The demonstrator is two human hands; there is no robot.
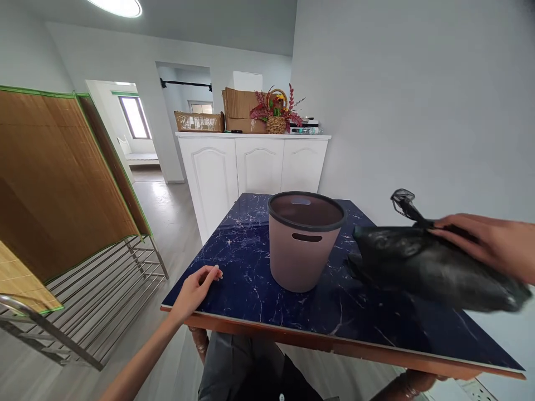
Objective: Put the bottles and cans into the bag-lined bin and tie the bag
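A pinkish-brown trash can (298, 256) with a black rim stands upright on the dark blue marbled table (246, 301). An oval handle slot shows in its near side, and the part of its inside that I see is bare. To its right, my right hand (480, 236) is closed around the gathered top of a full black garbage bag (426, 267). The bag lies sideways, slightly blurred, with a twisted loop sticking up. I cannot tell whether its underside touches the table. My left hand (198, 287) rests at the table's left front edge, fingers loosely curled, holding nothing.
A white cabinet (259, 161) behind the table bears cardboard boxes (200, 121) and a flower basket (276, 123). On the left stands a metal rack (104, 289) draped with a bamboo mat (62, 178). A grey wall (409, 111) borders the right side.
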